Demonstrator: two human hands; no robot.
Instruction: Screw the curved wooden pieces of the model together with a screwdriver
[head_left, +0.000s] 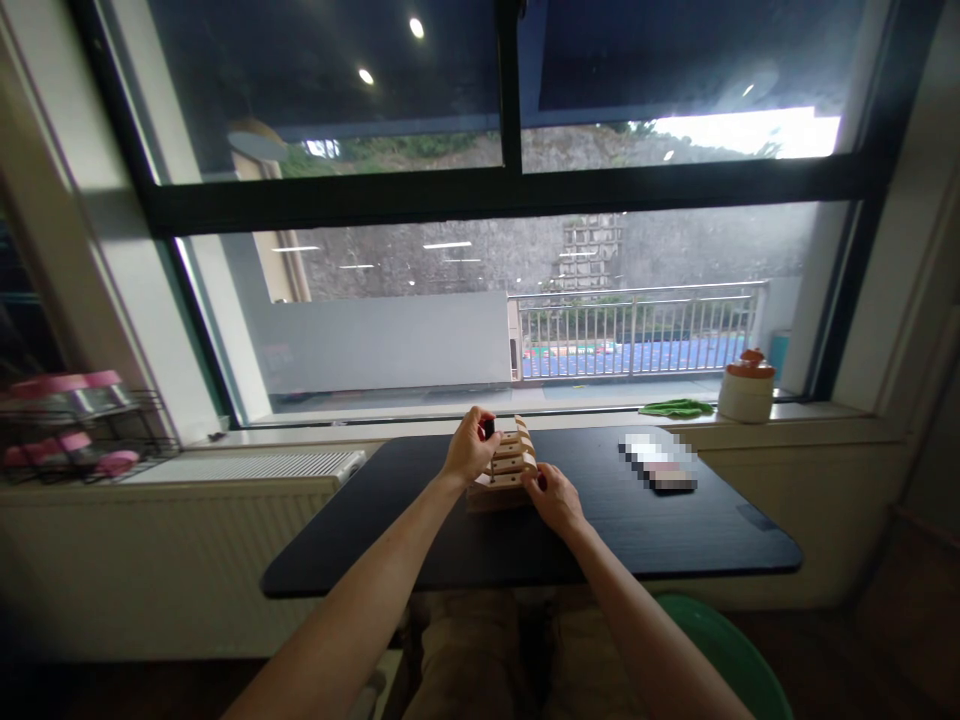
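A small wooden piece with several pale slats (508,466) stands on the dark tabletop (622,530), with dark dots along the slats and curved pale pieces down its right side. My left hand (469,452) is at its far left corner, thumb and fingers pinched round a small black object (490,428) whose kind I cannot make out. At the near right edge, my right hand (556,497) has its fingers closed on the wooden slatted piece. Its lower front lies partly in shadow between my wrists.
A blurred-out flat item (660,463) lies on the table's right side. On the windowsill are a green cloth (676,408) and a white jar with an orange lid (747,388). At left, a wire rack with pink-lidded jars (71,425) stands by the radiator (247,467). A green stool (724,650) is below.
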